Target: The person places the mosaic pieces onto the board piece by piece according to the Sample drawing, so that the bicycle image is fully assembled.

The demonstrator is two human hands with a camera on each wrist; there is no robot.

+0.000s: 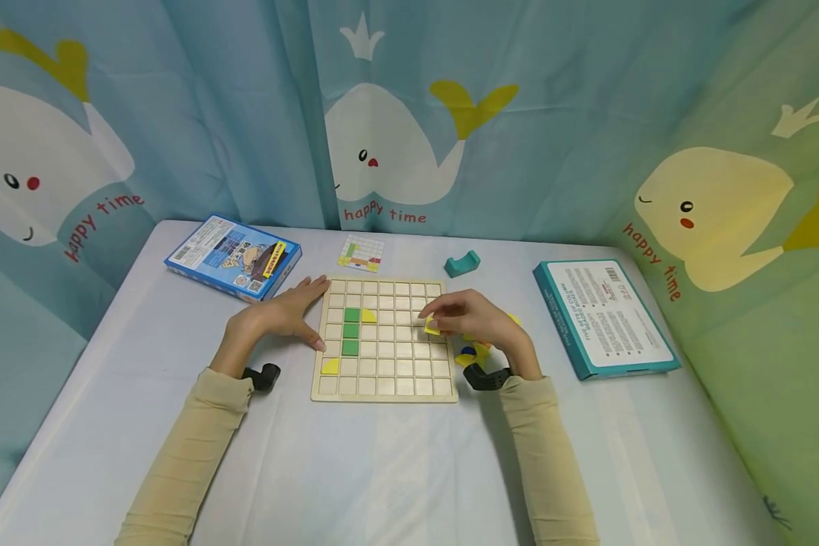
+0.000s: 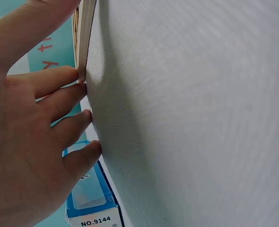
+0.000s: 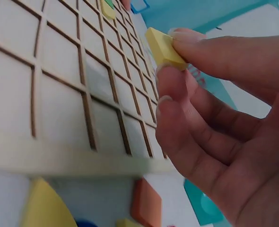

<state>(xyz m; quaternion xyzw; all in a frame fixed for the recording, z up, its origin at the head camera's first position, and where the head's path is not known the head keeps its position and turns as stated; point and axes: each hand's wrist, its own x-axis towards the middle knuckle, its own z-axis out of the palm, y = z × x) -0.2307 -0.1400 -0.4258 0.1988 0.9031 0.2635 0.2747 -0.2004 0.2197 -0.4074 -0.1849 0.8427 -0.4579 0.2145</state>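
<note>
One yellow piece (image 3: 164,47) is sitting in the right hand (image 1: 474,318), up off the grid board (image 1: 387,349) and over its right side. The thumb is pressing one side and the fingers are pinching from the other, leaving a corner free; its full outline is hiding behind them. It is looking light and stiff, probably wood or hard plastic, so a gentle pinch should be enough. Its smooth faces might be slipping a little under dry skin; the thick side edges are offering the surest hold, and breakage is seeming unlikely.

Under it, thin raised strips are dividing the board into cells. Three green tiles (image 1: 351,331) are lying in a column, with two yellow quarter-round pieces (image 1: 368,315) in other cells. The left hand (image 1: 287,312) is resting at the board's left edge, its fingers spread and touching the rim.

Farther out, an orange piece (image 3: 149,203) is lying just beside the board among other loose pieces. A patterned card (image 1: 361,252) and a teal curved block (image 1: 462,264) are lying beyond the board on the tabletop (image 1: 382,470), between a blue box (image 1: 198,254) and a teal box (image 1: 606,318).
</note>
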